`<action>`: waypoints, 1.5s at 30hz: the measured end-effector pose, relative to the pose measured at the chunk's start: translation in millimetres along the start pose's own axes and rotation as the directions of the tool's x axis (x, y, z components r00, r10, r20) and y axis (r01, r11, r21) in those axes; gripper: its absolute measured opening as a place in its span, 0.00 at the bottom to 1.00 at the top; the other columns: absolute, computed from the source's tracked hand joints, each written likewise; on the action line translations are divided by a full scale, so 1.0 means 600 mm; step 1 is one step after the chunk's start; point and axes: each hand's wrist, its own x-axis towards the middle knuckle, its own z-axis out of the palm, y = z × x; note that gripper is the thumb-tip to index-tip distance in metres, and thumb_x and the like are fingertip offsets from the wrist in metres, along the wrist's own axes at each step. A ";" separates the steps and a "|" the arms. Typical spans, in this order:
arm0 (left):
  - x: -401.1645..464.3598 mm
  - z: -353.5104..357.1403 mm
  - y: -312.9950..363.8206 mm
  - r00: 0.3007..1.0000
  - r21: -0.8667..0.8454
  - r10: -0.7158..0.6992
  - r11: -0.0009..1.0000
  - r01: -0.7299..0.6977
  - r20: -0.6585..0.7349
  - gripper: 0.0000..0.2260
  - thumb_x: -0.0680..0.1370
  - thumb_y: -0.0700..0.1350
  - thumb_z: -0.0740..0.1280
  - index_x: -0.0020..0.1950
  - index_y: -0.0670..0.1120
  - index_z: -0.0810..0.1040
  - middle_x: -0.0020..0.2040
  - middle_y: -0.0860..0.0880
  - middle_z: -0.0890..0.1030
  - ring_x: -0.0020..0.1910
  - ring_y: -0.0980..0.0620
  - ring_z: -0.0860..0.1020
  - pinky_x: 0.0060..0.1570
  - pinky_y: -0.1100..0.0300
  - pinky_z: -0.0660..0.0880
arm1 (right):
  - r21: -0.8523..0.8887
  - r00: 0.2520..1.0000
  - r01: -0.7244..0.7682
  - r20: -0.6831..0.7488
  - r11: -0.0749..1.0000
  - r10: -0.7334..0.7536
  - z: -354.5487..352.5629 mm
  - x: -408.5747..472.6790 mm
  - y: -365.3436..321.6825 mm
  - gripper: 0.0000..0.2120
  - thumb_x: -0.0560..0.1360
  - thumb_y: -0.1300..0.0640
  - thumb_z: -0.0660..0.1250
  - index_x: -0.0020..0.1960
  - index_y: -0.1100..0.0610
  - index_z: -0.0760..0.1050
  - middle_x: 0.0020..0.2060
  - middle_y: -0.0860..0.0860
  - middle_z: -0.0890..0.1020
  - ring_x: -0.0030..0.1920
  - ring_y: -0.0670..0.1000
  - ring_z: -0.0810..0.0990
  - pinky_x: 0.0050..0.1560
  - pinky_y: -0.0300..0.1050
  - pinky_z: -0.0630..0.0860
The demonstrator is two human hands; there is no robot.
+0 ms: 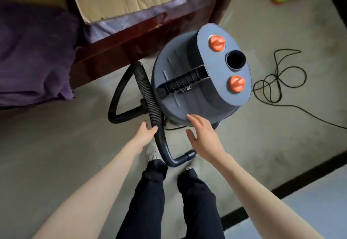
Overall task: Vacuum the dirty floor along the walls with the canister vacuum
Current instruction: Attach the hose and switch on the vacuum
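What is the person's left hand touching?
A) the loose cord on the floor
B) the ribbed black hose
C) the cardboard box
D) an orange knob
B: the left hand has its fingertips against the ribbed black hose beside the grey canister vacuum.

The vacuum (199, 77) hides its own base; the cord (281, 81) leaves the right edge.

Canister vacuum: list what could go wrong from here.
1. The power cord lies in loose loops on the floor right beside the canister vacuum; it may snag or trip.
2. The hose curls near the person's feet, another trip risk.
3. The left hand only touches the hose, so it could slip away.
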 end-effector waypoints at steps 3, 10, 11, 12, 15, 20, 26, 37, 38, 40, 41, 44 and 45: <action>0.033 0.020 0.005 1.000 -0.058 0.030 0.998 -0.030 -0.002 0.17 0.80 0.41 0.64 0.68 0.38 0.69 0.60 0.46 0.76 0.59 0.49 0.73 0.57 0.60 0.67 | -0.024 0.985 0.067 -0.160 0.997 -0.070 0.029 -0.006 0.016 0.21 0.73 0.67 0.68 0.65 0.66 0.74 0.64 0.62 0.77 0.64 0.65 0.74 0.63 0.55 0.72; 0.008 0.019 0.002 0.996 -0.186 0.058 0.980 -0.069 -0.063 0.14 0.80 0.48 0.64 0.60 0.40 0.71 0.58 0.43 0.78 0.55 0.44 0.78 0.59 0.46 0.74 | 0.039 0.993 0.057 -0.102 0.998 -0.053 0.041 -0.048 0.034 0.21 0.76 0.64 0.66 0.68 0.64 0.72 0.69 0.62 0.71 0.70 0.64 0.69 0.71 0.52 0.63; -0.011 0.019 0.012 0.997 -0.244 0.060 0.967 -0.072 -0.055 0.13 0.80 0.46 0.63 0.60 0.40 0.70 0.57 0.43 0.78 0.53 0.45 0.78 0.56 0.47 0.76 | 0.072 0.999 0.014 -0.042 0.997 -0.011 0.036 -0.055 0.035 0.22 0.78 0.61 0.65 0.71 0.62 0.70 0.72 0.59 0.69 0.72 0.60 0.66 0.72 0.47 0.60; -0.027 0.019 0.021 0.995 -0.283 0.080 0.955 -0.091 -0.051 0.12 0.80 0.45 0.63 0.61 0.40 0.69 0.57 0.42 0.77 0.51 0.46 0.78 0.52 0.49 0.76 | 0.111 1.000 -0.028 0.009 0.993 0.027 0.031 -0.063 0.036 0.22 0.80 0.58 0.64 0.73 0.60 0.67 0.73 0.56 0.67 0.73 0.57 0.65 0.72 0.44 0.58; -0.079 0.020 0.048 0.986 -0.292 0.155 0.942 -0.165 -0.057 0.16 0.80 0.44 0.63 0.64 0.36 0.69 0.59 0.41 0.77 0.50 0.47 0.79 0.46 0.53 0.79 | 0.217 0.980 -0.139 0.168 0.966 0.104 0.018 -0.086 0.037 0.26 0.80 0.52 0.64 0.75 0.56 0.64 0.73 0.53 0.68 0.73 0.53 0.65 0.69 0.40 0.58; -0.171 0.029 0.065 0.971 -0.351 0.235 0.906 -0.235 -0.043 0.15 0.81 0.43 0.62 0.65 0.37 0.69 0.56 0.43 0.78 0.47 0.52 0.80 0.45 0.56 0.81 | 0.295 0.920 -0.234 0.376 0.926 0.113 0.013 -0.120 0.035 0.34 0.75 0.48 0.71 0.77 0.53 0.61 0.73 0.50 0.69 0.72 0.50 0.66 0.69 0.40 0.61; -0.250 0.027 0.108 0.940 -0.413 0.339 0.850 -0.326 -0.044 0.07 0.81 0.43 0.61 0.56 0.42 0.72 0.51 0.46 0.79 0.51 0.48 0.79 0.52 0.49 0.78 | 0.422 0.952 -0.273 0.250 0.864 0.178 0.010 -0.142 0.027 0.22 0.72 0.57 0.73 0.64 0.54 0.71 0.43 0.46 0.76 0.45 0.51 0.76 0.46 0.39 0.70; -0.361 0.049 0.148 0.956 -0.672 0.294 0.708 -0.215 0.004 0.09 0.80 0.44 0.63 0.55 0.40 0.72 0.51 0.40 0.80 0.51 0.45 0.81 0.54 0.47 0.78 | 0.232 0.936 -0.014 -0.340 0.973 0.095 -0.127 -0.244 0.041 0.18 0.69 0.64 0.71 0.58 0.60 0.75 0.48 0.54 0.79 0.48 0.56 0.77 0.43 0.43 0.65; -0.371 0.051 0.154 0.954 -0.672 0.300 0.703 -0.235 -0.019 0.10 0.80 0.44 0.63 0.57 0.38 0.73 0.50 0.40 0.80 0.49 0.45 0.81 0.55 0.49 0.78 | 0.214 0.922 -0.007 -0.376 0.977 0.089 -0.146 -0.252 0.040 0.19 0.68 0.64 0.71 0.59 0.60 0.76 0.49 0.54 0.80 0.49 0.56 0.77 0.44 0.44 0.66; -0.389 0.050 0.165 0.935 -0.599 0.337 0.728 -0.335 -0.113 0.14 0.81 0.43 0.62 0.63 0.37 0.71 0.52 0.41 0.80 0.49 0.47 0.80 0.56 0.51 0.77 | 0.212 0.895 -0.019 -0.431 0.977 0.111 -0.187 -0.267 0.037 0.21 0.68 0.64 0.71 0.61 0.59 0.75 0.51 0.53 0.80 0.50 0.55 0.77 0.45 0.46 0.70; -0.394 0.046 0.169 0.901 -0.470 0.399 0.771 -0.431 -0.171 0.16 0.80 0.42 0.63 0.67 0.38 0.69 0.56 0.41 0.78 0.52 0.48 0.79 0.57 0.52 0.76 | 0.207 0.887 -0.026 -0.447 0.978 0.118 -0.208 -0.275 0.036 0.21 0.68 0.64 0.71 0.61 0.58 0.75 0.52 0.52 0.80 0.50 0.55 0.78 0.46 0.46 0.71; -0.398 0.031 0.185 0.692 0.295 0.715 0.685 -0.666 -0.097 0.30 0.76 0.43 0.70 0.74 0.50 0.60 0.71 0.46 0.65 0.68 0.48 0.67 0.66 0.50 0.68 | 0.117 0.886 0.020 -0.462 0.993 0.037 -0.262 -0.296 0.022 0.22 0.68 0.62 0.71 0.61 0.57 0.76 0.51 0.51 0.81 0.50 0.55 0.79 0.47 0.47 0.72; -0.400 0.031 0.193 0.638 0.494 0.770 0.556 -0.669 -0.004 0.35 0.74 0.43 0.71 0.76 0.53 0.56 0.74 0.46 0.58 0.73 0.46 0.60 0.71 0.48 0.62 | 0.087 0.885 0.046 -0.465 0.995 0.000 -0.280 -0.302 0.015 0.22 0.67 0.62 0.72 0.60 0.56 0.76 0.51 0.51 0.81 0.50 0.55 0.79 0.47 0.47 0.73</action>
